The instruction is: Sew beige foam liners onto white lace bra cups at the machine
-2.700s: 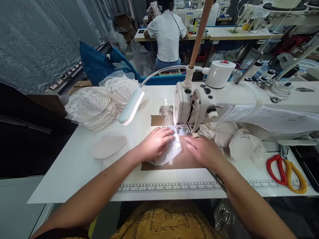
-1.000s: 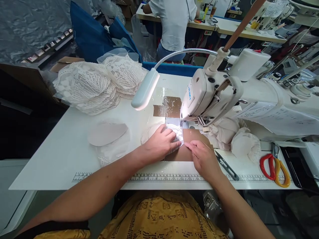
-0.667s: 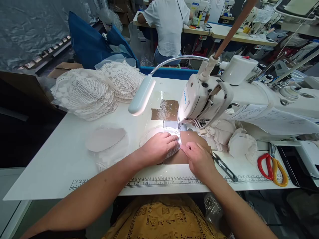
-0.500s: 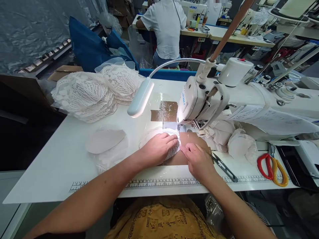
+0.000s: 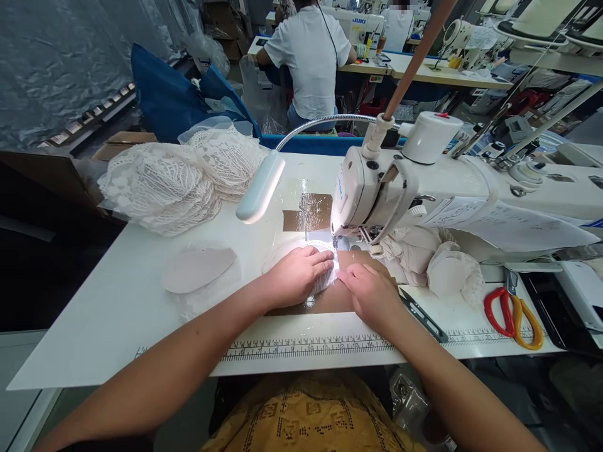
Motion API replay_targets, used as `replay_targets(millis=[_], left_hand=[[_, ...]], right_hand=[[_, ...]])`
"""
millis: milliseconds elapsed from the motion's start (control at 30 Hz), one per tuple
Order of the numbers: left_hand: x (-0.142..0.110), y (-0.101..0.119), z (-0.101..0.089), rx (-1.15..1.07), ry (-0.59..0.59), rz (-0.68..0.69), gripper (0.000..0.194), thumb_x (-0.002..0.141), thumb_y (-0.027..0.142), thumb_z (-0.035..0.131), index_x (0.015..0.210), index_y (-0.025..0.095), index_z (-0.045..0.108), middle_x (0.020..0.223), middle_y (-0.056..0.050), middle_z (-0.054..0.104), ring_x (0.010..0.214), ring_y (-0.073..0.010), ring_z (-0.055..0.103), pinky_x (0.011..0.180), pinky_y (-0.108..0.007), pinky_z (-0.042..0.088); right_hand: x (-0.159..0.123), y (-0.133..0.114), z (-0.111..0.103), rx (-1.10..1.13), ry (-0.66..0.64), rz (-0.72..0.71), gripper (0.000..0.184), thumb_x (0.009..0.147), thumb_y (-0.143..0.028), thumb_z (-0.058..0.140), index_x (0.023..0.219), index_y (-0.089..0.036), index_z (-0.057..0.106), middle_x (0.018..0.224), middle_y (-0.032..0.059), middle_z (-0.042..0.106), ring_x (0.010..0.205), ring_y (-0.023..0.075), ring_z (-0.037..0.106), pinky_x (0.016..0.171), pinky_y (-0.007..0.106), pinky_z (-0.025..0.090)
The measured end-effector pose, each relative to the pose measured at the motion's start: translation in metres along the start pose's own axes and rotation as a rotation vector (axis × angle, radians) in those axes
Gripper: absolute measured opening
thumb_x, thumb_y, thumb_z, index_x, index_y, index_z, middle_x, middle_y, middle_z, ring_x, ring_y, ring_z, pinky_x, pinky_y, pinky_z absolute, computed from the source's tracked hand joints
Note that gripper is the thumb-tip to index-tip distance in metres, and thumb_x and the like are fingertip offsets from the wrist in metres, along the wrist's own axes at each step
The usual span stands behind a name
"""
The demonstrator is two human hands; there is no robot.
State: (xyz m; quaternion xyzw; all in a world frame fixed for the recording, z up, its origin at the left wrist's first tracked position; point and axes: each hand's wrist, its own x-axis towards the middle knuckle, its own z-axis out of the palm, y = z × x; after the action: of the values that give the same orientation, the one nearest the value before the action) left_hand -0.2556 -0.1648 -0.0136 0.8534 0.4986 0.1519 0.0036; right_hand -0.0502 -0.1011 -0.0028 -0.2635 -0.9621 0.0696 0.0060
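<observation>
A round white lace piece (image 5: 330, 280) lies under the needle area of a white sewing machine (image 5: 351, 188), lit by its lamp. My left hand (image 5: 299, 274) rests flat on this piece, fingers stretched toward the presser foot (image 5: 335, 242). At the piece's right edge, my right hand (image 5: 370, 294) pinches the lace between thumb and forefinger. Brown tape-like sheeting (image 5: 330, 304) covers the table beneath both hands. Part of the lace is hidden under my left palm. Black thread snips (image 5: 424, 319) lie just right of my right hand.
Lace pieces are piled (image 5: 160, 185) at the back left, with flat pale pieces (image 5: 200, 270) nearer. Finished-looking cups (image 5: 452, 273) lie under the machine arm. Scissors (image 5: 511, 285) and a dark phone-like slab (image 5: 541, 307) sit right. A lamp (image 5: 261, 188) hangs over the table. A person (image 5: 311, 59) sits beyond.
The whole view has shifted slightly. Both hands stay on the lace piece beside the needle, with little visible movement of the cloth.
</observation>
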Motion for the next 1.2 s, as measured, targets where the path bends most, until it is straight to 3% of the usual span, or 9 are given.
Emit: replay_targets(millis=[200, 367, 533, 700, 1033, 1200], left_hand=[[0.009, -0.018, -0.003, 0.026, -0.064, 0.009, 0.044, 0.083, 0.008, 0.049, 0.124, 0.008, 0.061, 0.13, -0.015, 0.06, 0.094, -0.0256, 0.057, 0.082, -0.04, 0.049], [0.014, -0.032, 0.001, 0.045, -0.079, -0.001, 0.044, 0.085, 0.01, 0.049, 0.128, 0.009, 0.059, 0.135, -0.015, 0.057, 0.1, -0.0269, 0.057, 0.086, -0.042, 0.049], [0.012, -0.031, 0.0, -0.016, -0.023, 0.017, 0.035, 0.093, 0.012, 0.045, 0.124, 0.012, 0.061, 0.129, -0.016, 0.061, 0.108, -0.0261, 0.057, 0.089, -0.042, 0.049], [0.013, -0.031, -0.001, -0.061, -0.02, 0.054, 0.037, 0.092, 0.008, 0.044, 0.124, 0.014, 0.062, 0.129, -0.013, 0.062, 0.111, -0.0251, 0.056, 0.09, -0.042, 0.049], [0.021, -0.045, 0.001, 0.005, -0.037, -0.041, 0.036, 0.09, 0.012, 0.049, 0.124, 0.015, 0.063, 0.128, -0.011, 0.062, 0.093, -0.0242, 0.056, 0.078, -0.037, 0.046], [0.021, -0.046, 0.003, 0.019, -0.052, -0.07, 0.038, 0.09, 0.012, 0.047, 0.125, 0.015, 0.062, 0.126, -0.012, 0.063, 0.093, -0.024, 0.055, 0.077, -0.037, 0.044]], right_hand=[[0.018, 0.003, -0.011, 0.011, -0.077, 0.012, 0.039, 0.08, -0.001, 0.043, 0.105, -0.017, 0.068, 0.089, 0.0069, 0.06, 0.078, 0.019, 0.046, 0.064, 0.03, 0.031], [0.023, 0.004, -0.005, 0.006, -0.035, 0.061, 0.041, 0.086, -0.004, 0.04, 0.114, -0.018, 0.066, 0.095, 0.0083, 0.061, 0.081, 0.0198, 0.049, 0.068, 0.03, 0.033], [0.022, 0.004, 0.001, 0.001, -0.003, 0.065, 0.043, 0.087, -0.004, 0.041, 0.121, -0.019, 0.063, 0.096, 0.0088, 0.061, 0.082, 0.0196, 0.05, 0.069, 0.03, 0.035], [0.026, 0.005, 0.002, -0.005, 0.013, 0.064, 0.048, 0.083, -0.003, 0.042, 0.124, -0.019, 0.062, 0.096, 0.009, 0.062, 0.082, 0.0199, 0.051, 0.065, 0.03, 0.034], [0.029, 0.01, 0.008, 0.056, 0.092, 0.107, 0.05, 0.083, -0.004, 0.043, 0.124, -0.024, 0.062, 0.092, 0.0057, 0.06, 0.074, 0.0175, 0.049, 0.059, 0.028, 0.031], [0.029, 0.009, 0.007, 0.128, 0.087, 0.127, 0.052, 0.085, -0.005, 0.042, 0.129, -0.026, 0.061, 0.095, 0.0055, 0.061, 0.079, 0.0177, 0.052, 0.064, 0.027, 0.035]])
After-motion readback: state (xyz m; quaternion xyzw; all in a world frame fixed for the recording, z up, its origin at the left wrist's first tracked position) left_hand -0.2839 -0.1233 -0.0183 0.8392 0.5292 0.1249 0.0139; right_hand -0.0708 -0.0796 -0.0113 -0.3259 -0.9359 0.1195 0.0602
